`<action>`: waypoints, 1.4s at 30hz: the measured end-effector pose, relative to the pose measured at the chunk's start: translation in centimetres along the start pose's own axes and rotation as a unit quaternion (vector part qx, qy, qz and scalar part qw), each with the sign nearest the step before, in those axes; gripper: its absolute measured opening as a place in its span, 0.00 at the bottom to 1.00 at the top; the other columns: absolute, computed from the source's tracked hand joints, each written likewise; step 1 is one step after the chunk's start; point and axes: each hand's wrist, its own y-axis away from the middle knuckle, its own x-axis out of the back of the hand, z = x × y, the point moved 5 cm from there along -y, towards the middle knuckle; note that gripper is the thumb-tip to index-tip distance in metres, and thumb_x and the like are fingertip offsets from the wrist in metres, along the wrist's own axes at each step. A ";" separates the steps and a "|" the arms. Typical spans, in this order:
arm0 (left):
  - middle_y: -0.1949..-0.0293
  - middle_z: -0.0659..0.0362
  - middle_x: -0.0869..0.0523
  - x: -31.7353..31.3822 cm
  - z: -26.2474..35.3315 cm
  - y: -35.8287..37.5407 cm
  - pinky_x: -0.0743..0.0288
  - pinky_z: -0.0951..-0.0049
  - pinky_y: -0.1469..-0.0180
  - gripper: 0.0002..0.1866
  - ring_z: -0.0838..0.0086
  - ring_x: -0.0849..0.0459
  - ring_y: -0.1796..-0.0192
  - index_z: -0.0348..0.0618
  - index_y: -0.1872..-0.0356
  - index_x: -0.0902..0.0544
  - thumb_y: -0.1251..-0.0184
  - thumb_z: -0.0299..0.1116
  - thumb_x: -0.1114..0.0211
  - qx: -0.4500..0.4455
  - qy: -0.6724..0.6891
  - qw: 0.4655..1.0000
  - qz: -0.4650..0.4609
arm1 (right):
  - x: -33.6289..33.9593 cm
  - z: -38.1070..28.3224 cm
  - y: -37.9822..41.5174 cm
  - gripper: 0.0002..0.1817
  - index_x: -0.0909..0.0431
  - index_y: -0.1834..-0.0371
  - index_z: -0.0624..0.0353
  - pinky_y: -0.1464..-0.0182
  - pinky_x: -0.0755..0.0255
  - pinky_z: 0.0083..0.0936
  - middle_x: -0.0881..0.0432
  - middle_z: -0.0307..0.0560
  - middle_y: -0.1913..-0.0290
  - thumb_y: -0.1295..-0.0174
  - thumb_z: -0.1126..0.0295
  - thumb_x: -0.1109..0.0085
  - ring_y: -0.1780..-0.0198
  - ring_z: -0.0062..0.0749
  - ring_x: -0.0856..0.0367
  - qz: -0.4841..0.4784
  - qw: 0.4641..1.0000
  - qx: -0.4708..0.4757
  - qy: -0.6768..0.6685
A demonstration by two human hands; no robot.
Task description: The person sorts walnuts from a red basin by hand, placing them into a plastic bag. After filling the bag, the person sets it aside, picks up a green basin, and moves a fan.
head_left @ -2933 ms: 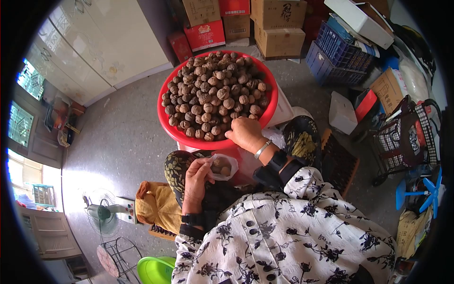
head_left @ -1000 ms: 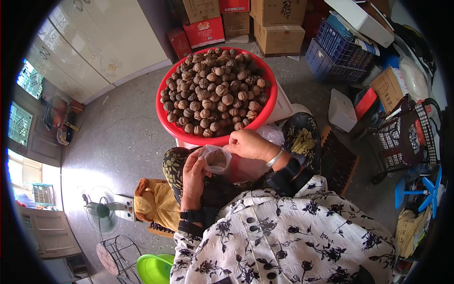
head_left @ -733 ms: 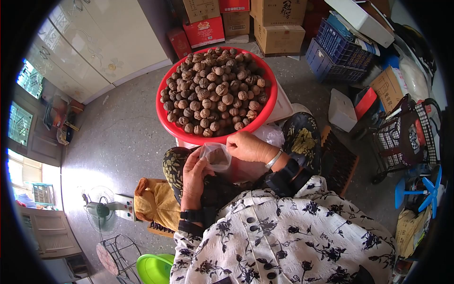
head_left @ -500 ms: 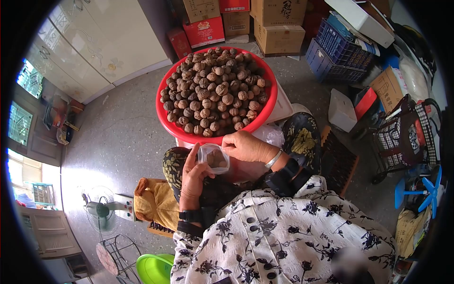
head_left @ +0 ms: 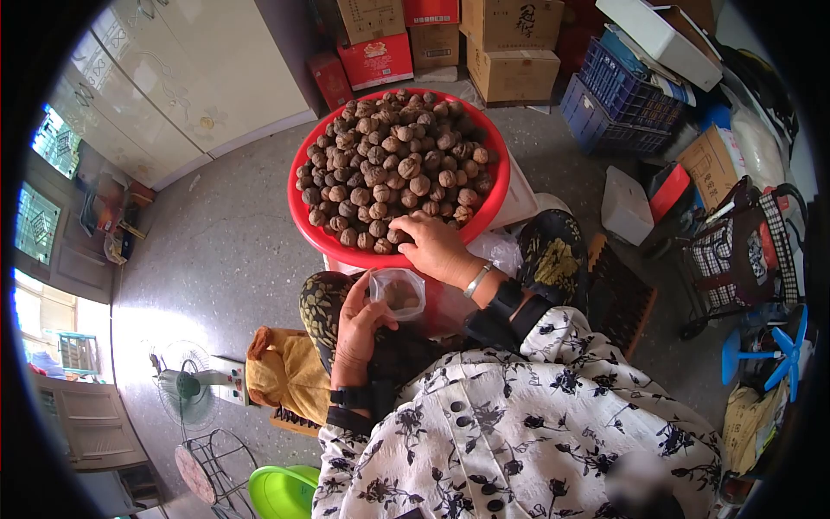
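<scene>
A big heap of brown walnuts fills a round red basin in front of me. My left hand grips the rim of a clear plastic bag, its mouth held open upward. Some brownish round shapes, probably walnuts, show dimly inside it. Over the basin's near rim reaches my right hand, with its fingers bent around a walnut at the heap's near edge. The fingertips partly hide that walnut.
Cardboard boxes and blue crates stand behind the basin. To the left are a fan, a yellow cloth and a green basin. A checked cart stands at the right.
My right hand has moved from the bag's rim up and forward to the walnuts in the basin. My left hand still holds the bag, slightly lower.
</scene>
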 end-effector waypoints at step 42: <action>0.67 0.56 0.16 -0.2 0.2 0.2 0.19 0.72 0.63 0.34 0.71 0.16 0.70 0.38 0.24 0.34 0.35 0.25 0.41 -0.001 -0.011 1.000 0.007 | 1.3 0.0 2.2 0.10 0.15 0.54 0.59 0.48 0.22 0.27 0.10 0.46 0.60 0.33 0.66 0.33 0.55 0.27 0.13 -0.146 0.954 -0.033 -0.259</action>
